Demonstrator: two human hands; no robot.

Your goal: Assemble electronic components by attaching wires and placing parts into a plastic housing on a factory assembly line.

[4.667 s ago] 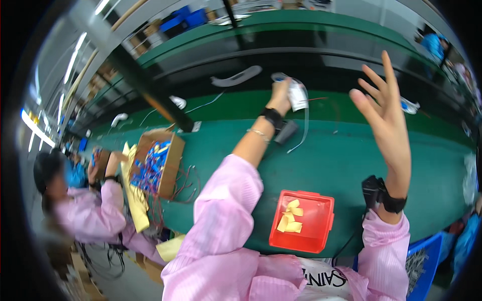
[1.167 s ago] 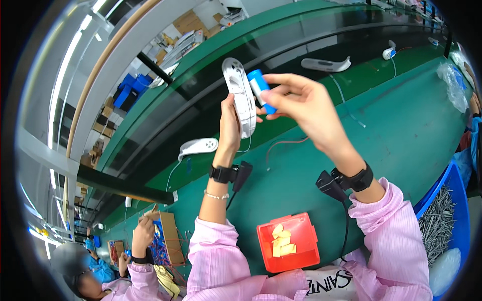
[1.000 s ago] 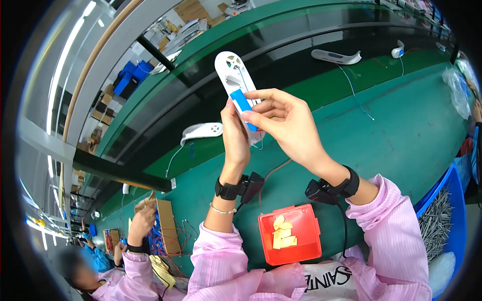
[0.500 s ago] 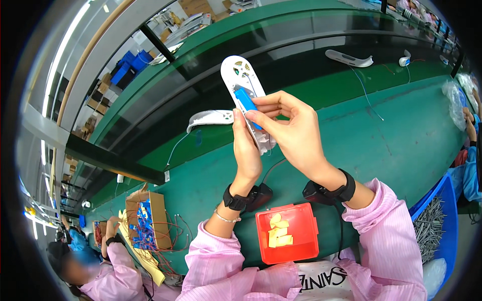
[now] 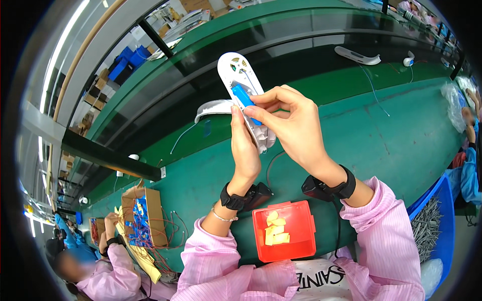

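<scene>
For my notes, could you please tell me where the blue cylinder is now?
The blue cylinder, pinched by the right hand, is above the centre of the head view, at the open face of the white shell in the left hand.

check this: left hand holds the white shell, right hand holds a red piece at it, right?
The colour is wrong: the head view shows a blue piece in the right hand, at the white shell held by the left hand.

The shell (image 5: 231,75) is beyond the tray (image 5: 303,238), carton (image 5: 156,215) left, bin (image 5: 446,236) right.
</scene>
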